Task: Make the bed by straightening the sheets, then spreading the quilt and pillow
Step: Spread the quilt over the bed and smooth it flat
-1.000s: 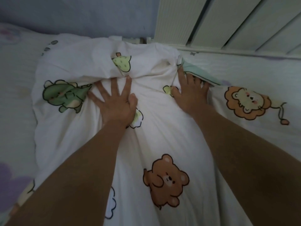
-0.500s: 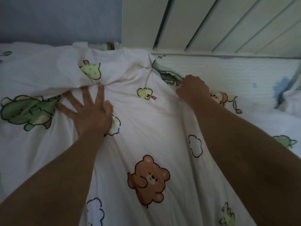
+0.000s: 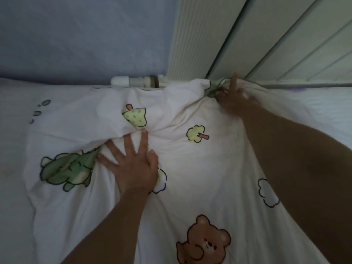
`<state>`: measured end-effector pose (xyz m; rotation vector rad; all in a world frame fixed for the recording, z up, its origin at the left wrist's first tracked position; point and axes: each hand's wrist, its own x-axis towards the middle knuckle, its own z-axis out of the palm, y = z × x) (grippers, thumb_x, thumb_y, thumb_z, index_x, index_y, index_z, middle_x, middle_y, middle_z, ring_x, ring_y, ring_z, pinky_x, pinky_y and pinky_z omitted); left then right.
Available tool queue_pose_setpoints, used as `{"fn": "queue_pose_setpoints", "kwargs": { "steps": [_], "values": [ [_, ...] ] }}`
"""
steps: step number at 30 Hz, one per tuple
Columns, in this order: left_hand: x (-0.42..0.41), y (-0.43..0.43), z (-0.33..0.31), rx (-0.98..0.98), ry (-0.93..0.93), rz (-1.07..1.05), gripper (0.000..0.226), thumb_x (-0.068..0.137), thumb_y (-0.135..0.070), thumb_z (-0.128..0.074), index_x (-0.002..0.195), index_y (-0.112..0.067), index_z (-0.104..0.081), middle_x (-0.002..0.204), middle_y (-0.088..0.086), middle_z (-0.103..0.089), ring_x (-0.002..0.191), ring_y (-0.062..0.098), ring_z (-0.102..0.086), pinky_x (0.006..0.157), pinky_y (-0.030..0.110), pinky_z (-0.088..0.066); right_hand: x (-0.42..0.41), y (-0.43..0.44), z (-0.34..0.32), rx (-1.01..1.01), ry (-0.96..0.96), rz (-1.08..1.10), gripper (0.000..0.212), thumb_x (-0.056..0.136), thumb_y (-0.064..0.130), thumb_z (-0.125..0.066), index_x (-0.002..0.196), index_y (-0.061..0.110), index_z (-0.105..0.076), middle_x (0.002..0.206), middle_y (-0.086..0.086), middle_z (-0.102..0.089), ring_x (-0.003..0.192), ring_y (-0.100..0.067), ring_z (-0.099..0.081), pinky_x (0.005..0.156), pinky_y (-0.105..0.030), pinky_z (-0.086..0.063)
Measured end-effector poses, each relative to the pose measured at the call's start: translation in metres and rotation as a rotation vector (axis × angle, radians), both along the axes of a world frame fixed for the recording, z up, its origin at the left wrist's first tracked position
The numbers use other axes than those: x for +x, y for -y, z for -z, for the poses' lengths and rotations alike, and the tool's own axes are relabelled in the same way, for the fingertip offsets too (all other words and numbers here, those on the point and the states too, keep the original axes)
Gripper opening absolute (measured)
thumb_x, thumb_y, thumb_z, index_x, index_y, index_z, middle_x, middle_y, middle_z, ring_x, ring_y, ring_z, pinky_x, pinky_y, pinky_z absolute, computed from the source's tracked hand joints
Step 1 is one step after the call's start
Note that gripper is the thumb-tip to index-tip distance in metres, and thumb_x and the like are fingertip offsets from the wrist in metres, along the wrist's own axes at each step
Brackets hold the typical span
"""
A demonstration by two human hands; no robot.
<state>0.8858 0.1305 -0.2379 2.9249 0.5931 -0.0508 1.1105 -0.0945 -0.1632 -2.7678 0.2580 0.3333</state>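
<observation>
Soft white quilt (image 3: 190, 164) in the middle of the bed, over a pale ribbed sheet (image 3: 13, 149), far edge bunched up against the wall end. Thin, matte cloth, creased in long folds running toward the far edge. Printed with rounded cartoon shapes in dark outline: brown bear (image 3: 205, 242) near the bottom, green dinosaur (image 3: 66, 170) at left, folded into a wrinkle, small lime tree (image 3: 196, 133) with a brown trunk, white cloud (image 3: 266, 193) at right.

Left hand (image 3: 133, 166) palm down on the quilt, fingers straight and spread wide, gripping nothing, fingertips against a puffy ridge of gathered cloth.

Right hand (image 3: 234, 100) at the quilt's far corner, blurred; fingers curled into the bunched cloth there, one finger straight up against the panel.

Behind the bed, smooth bluish wall (image 3: 76, 35) at left, cream grooved panel (image 3: 266, 35) at right. Short white plastic tube (image 3: 133, 80) with a brownish ring, lying along the foot of the wall, just beyond the quilt's edge.
</observation>
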Motion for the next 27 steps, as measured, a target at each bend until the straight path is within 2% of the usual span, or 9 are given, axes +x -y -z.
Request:
{"fn": "queue_pose_setpoints", "kwargs": {
  "steps": [4,6,10,14,19,21,23,25,27],
  "values": [
    [0.001,0.0,0.0,0.012,0.001,0.003,0.06,0.093,-0.05,-0.02,0.151,-0.04,-0.011,0.157,0.009,-0.02,0.14,0.052,-0.003,0.103,0.076,0.003,-0.011,-0.012,0.026,-0.174,-0.076,-0.029,0.067,0.099,0.055,-0.021,0.153,0.029,0.008,0.162,-0.01,0.005,0.148,-0.031,0.009,0.114,-0.062,0.007],
    [0.0,-0.001,0.0,0.012,-0.002,0.001,0.06,0.093,-0.05,-0.02,0.151,-0.04,-0.009,0.157,0.009,-0.02,0.14,0.052,-0.003,0.103,0.076,0.002,-0.011,-0.012,0.026,-0.163,-0.052,-0.018,0.065,0.099,0.054,-0.02,0.153,0.03,0.007,0.162,-0.01,0.001,0.148,-0.03,0.007,0.114,-0.061,0.006],
    [0.0,0.002,-0.002,0.015,-0.004,-0.012,0.059,0.092,-0.049,-0.02,0.151,-0.04,-0.014,0.156,0.01,-0.022,0.14,0.052,-0.005,0.104,0.076,0.001,-0.033,-0.021,0.026,-0.186,0.253,0.057,0.06,0.101,0.042,-0.026,0.154,0.018,-0.012,0.156,-0.012,-0.023,0.145,-0.033,-0.016,0.113,-0.059,-0.009],
    [0.001,0.002,-0.007,0.023,0.014,-0.015,0.06,0.092,-0.047,-0.024,0.15,-0.04,-0.017,0.156,0.01,-0.024,0.14,0.051,-0.009,0.106,0.074,-0.002,-0.063,-0.047,0.049,-0.25,0.22,-0.062,0.06,0.101,0.047,-0.017,0.153,0.018,-0.016,0.16,-0.012,-0.013,0.147,-0.037,-0.005,0.113,-0.065,-0.003],
    [0.002,0.002,-0.013,-0.004,0.108,-0.028,0.057,0.092,-0.046,-0.027,0.149,-0.041,-0.022,0.152,0.007,-0.032,0.14,0.047,-0.016,0.111,0.067,-0.003,-0.059,-0.043,0.069,-0.297,0.283,-0.116,0.059,0.1,0.049,-0.007,0.151,0.023,-0.021,0.159,-0.015,-0.015,0.144,-0.047,-0.004,0.106,-0.074,-0.004],
    [0.001,-0.005,-0.02,-0.049,0.212,-0.044,0.052,0.093,-0.043,-0.026,0.144,-0.033,-0.033,0.14,0.007,-0.044,0.132,0.045,-0.03,0.112,0.06,-0.018,-0.059,-0.045,0.073,-0.285,0.298,-0.148,0.058,0.1,0.049,-0.007,0.149,0.025,-0.025,0.159,-0.016,-0.017,0.143,-0.05,-0.005,0.104,-0.076,-0.006],
    [0.003,-0.016,-0.034,-0.181,0.392,-0.08,0.047,0.094,-0.04,-0.027,0.131,-0.018,-0.046,0.118,0.01,-0.058,0.111,0.04,-0.05,0.096,0.049,-0.04,-0.06,-0.047,0.073,-0.293,0.322,-0.161,0.056,0.1,0.05,-0.008,0.148,0.029,-0.028,0.159,-0.015,-0.018,0.143,-0.051,-0.004,0.104,-0.076,-0.005],
    [0.008,-0.03,-0.05,-0.32,0.562,-0.201,0.039,0.097,-0.036,-0.031,0.123,-0.013,-0.048,0.099,0.008,-0.062,0.091,0.035,-0.059,0.076,0.041,-0.045,-0.059,-0.044,0.075,-0.274,0.328,-0.166,0.054,0.1,0.05,-0.009,0.147,0.032,-0.029,0.159,-0.014,-0.017,0.143,-0.051,-0.003,0.104,-0.076,-0.003],
    [0.023,-0.05,-0.064,-0.28,0.666,-0.28,0.034,0.099,-0.03,-0.032,0.125,-0.014,-0.046,0.1,0.008,-0.061,0.087,0.034,-0.06,0.072,0.04,-0.046,-0.058,-0.043,0.075,-0.255,0.331,-0.162,0.055,0.1,0.051,-0.009,0.148,0.032,-0.029,0.16,-0.013,-0.016,0.143,-0.05,-0.002,0.104,-0.076,-0.001]
  ]
}}
